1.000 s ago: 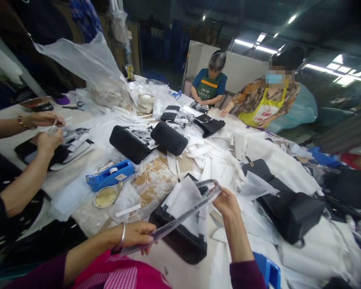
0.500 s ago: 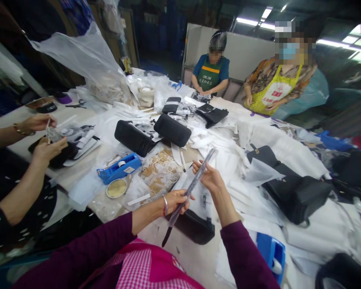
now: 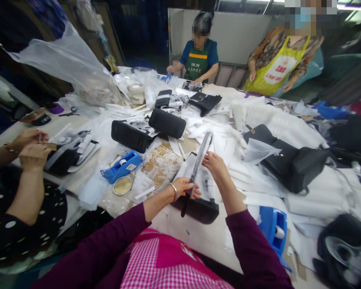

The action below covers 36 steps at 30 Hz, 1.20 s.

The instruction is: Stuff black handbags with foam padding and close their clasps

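Note:
A long black strap in clear plastic film (image 3: 196,166) slants upright in front of me, its bare dark end pointing down toward my body. Around its lower part, my left hand (image 3: 184,188) is closed, a silver bangle on the wrist. My right hand (image 3: 215,165) is at the upper part, its curled fingertips against the strap's right edge. Beneath both hands lies a black bag (image 3: 203,212) with white paper or padding on it, partly covered by the left hand and the strap.
Left of my hands are a blue tape dispenser (image 3: 122,166), a round tape roll (image 3: 122,185) and a pile of stringed brown tags (image 3: 164,160). Another blue dispenser (image 3: 272,228) stands by my right arm. Black bags (image 3: 167,123) lie among white wrapping. A co-worker's hands (image 3: 33,150) work at left; two people stand opposite.
The strap has swung more upright and moved slightly right. My right hand has shifted from around the strap to its right edge. The co-worker's hands at left have lowered.

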### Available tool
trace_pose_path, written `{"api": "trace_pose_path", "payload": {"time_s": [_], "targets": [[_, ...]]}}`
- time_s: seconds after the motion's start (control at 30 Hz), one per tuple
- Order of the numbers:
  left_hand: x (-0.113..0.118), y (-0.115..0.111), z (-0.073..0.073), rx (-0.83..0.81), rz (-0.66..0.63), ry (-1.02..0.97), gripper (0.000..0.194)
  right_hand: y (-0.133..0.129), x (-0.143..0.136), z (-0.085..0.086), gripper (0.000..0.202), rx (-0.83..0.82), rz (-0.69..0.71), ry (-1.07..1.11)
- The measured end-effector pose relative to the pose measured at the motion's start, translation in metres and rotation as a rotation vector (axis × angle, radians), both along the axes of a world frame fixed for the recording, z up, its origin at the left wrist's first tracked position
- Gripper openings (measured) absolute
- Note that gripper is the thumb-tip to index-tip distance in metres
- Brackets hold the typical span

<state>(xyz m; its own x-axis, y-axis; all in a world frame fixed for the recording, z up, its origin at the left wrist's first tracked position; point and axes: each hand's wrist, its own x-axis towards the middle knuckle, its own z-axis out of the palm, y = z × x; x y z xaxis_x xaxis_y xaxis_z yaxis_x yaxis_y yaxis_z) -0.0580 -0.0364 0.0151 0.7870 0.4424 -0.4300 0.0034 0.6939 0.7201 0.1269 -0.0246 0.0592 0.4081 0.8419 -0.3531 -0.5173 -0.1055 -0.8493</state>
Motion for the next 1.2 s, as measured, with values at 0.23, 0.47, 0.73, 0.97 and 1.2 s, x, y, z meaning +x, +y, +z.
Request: {"api": "trace_pose_path", "payload": {"time_s": [0.23,0.47,0.73,0.97,1.2], "targets": [[0.012,0.033,0.018,0.066,0.354,0.02,0.031,-0.11,-0.066,-0.018,0.041,-0.163,0.34,0.006],[0.02,0.024,0.036,0.193,0.404,0.013,0.033,-0.074,-0.066,-0.03,0.037,-0.167,0.059,0.156],[0.006,0.021,0.05,0.141,0.404,0.0,0.045,-0.055,-0.057,-0.01,0.018,-0.032,0.26,-0.474],[-0.002,0.02,0.059,0.031,0.404,-0.032,0.034,-0.059,-0.054,0.007,0.021,0.209,0.33,-0.974],[-0.001,0.016,0.069,0.024,0.381,-0.077,0.036,-0.057,-0.046,0.012,0.018,0.266,0.242,-0.958]]}}
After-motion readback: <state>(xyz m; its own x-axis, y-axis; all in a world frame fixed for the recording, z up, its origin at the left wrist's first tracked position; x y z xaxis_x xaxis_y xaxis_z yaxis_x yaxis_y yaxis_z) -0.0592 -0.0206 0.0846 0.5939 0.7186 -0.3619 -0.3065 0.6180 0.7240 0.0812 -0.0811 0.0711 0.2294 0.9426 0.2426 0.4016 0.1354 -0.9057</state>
